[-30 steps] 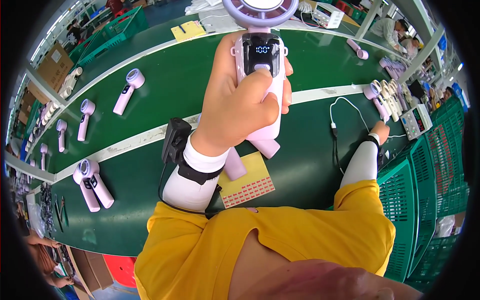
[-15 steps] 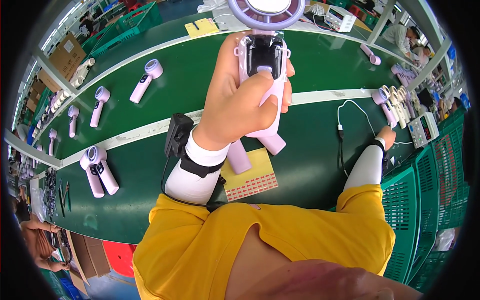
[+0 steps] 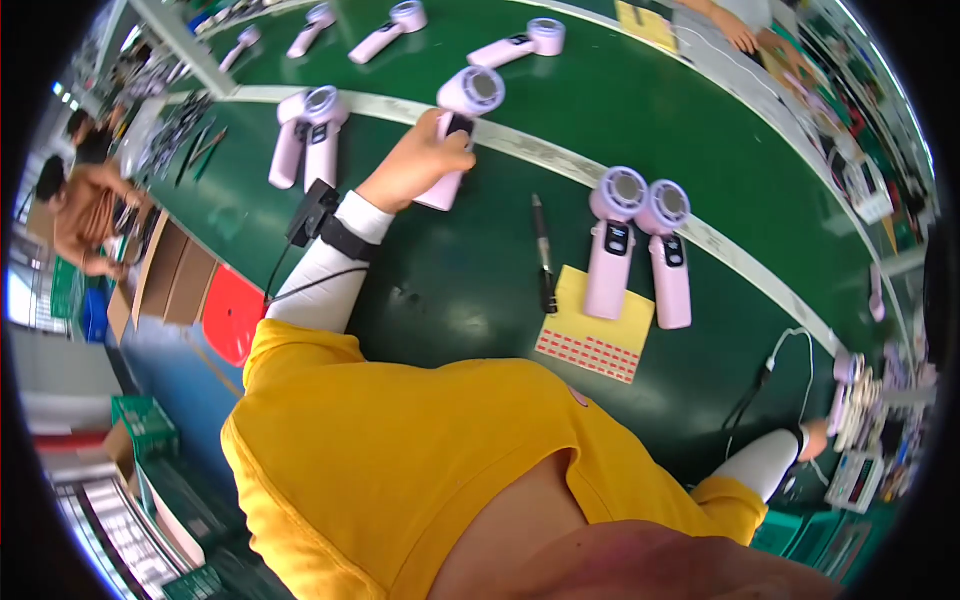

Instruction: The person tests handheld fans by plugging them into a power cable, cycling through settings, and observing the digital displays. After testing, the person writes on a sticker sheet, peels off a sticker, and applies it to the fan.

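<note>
My left hand [image 3: 415,165] is closed round the handle of a lilac handheld fan [image 3: 471,92], just above the green bench. Left of it, two more lilac fans [image 3: 322,150] lie side by side. In front of me a pair of lilac fans [image 3: 618,195] rests partly over a yellow sheet with red marks [image 3: 590,345]; a black pen [image 3: 543,250] lies beside them. Far to the right, my right hand [image 3: 815,440] is closed at the lower end of another lilac fan [image 3: 845,375], next to a white cable. What its fingers hold is too small to make out.
Beyond the white divider strip [image 3: 540,150] several lilac fans lie in a row. A white meter box [image 3: 855,482] stands at the right, above green crates. A red stool [image 3: 235,315] and cardboard boxes are at the left. A co-worker's hands [image 3: 735,30] are across the bench.
My left hand has lowered the fan from close before me towards the bench at the left. The view has swung left and down. My right hand stays beside the fans at the right.
</note>
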The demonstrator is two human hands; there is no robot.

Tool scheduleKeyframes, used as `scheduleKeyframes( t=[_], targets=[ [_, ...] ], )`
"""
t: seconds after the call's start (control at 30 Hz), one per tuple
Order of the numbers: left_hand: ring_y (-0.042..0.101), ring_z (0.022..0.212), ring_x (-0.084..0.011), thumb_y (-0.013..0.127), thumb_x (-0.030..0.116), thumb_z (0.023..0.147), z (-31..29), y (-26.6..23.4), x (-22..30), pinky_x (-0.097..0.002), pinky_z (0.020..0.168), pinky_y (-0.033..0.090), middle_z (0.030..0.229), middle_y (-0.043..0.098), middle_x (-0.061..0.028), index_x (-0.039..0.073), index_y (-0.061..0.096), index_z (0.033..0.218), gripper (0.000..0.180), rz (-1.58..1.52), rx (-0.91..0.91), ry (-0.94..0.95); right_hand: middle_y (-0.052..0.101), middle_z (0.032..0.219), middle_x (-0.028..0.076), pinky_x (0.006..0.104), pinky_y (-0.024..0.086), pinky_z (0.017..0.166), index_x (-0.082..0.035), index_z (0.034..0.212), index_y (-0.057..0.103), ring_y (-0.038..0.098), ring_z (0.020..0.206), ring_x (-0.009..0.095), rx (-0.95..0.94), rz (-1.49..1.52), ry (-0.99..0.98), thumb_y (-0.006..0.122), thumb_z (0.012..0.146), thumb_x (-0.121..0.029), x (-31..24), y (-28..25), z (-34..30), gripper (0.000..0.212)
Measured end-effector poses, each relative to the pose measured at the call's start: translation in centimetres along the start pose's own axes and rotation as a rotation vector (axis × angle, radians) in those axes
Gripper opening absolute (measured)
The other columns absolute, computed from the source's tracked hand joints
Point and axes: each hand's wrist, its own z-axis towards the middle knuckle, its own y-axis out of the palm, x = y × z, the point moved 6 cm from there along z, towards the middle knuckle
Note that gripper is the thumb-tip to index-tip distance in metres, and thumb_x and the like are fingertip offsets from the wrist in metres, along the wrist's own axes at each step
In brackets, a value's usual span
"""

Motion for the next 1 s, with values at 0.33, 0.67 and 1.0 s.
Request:
scheduleKeyframes(
  t=[0.33,0.67,1.0],
  targets=[
    [0.061,0.089,-0.0374,0.056,0.038,0.08,-1.3,-12.6,-1.8,-0.0472,0.079,0.048,0.087,0.065,-0.0205,0.0,0.065,0.09,0.041,1.36,0.684,0.115,0.068,0.096,0.02,0.0423,0.05,0.075,0.001,0.088,0.071,0.066,0.084,0.034,-0.056,0.09,0.086,0.051,0.071,-0.03,-1.6,-2.8,-2.5,0.04],
    [0.059,0.087,-0.036,0.061,0.038,0.078,-3.4,-13.1,-2.6,-0.0483,0.075,0.046,0.093,0.063,-0.0176,0.006,0.066,0.089,0.034,1.325,0.965,0.344,0.068,0.096,0.019,0.0402,0.051,0.075,0.001,0.089,0.071,0.066,0.082,0.032,-0.085,0.083,0.098,0.05,0.071,-0.027,-2.2,-3.5,-3.2,0.039],
    [0.06,0.097,-0.0329,0.054,0.03,0.084,-5.6,-25.4,-7.6,-0.0362,0.081,0.047,0.107,0.064,-0.0151,-0.001,0.061,0.107,0.04,0.905,0.791,-0.044,0.068,0.106,0.015,0.0384,0.052,0.081,-0.004,0.096,0.072,0.066,0.094,0.03,-0.121,0.049,0.142,0.057,0.072,-0.035,-1.1,-1.5,-1.1,0.042]
  ],
)
